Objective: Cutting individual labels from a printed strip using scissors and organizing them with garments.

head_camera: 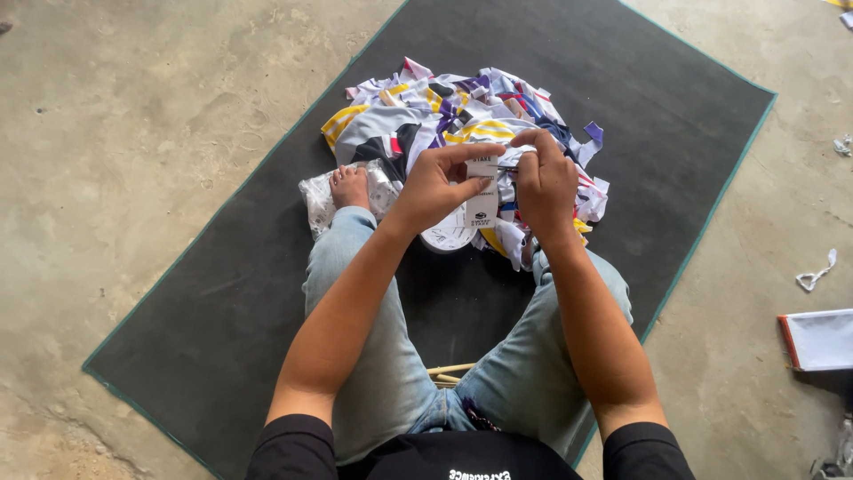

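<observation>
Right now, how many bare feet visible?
1: a bare foot left of the left hand, on a plastic bag. The other may be hidden under the fabric pile.

A mat (222,293) lies on the floor (115,133). A cloth pile (444,116) sits on its far middle. Both hands (435,187) (544,182) hold a tag (482,191) just near of the pile. A box (817,340) lies on the floor, far right.

Both hands (489,182) on white label (482,191)
</observation>
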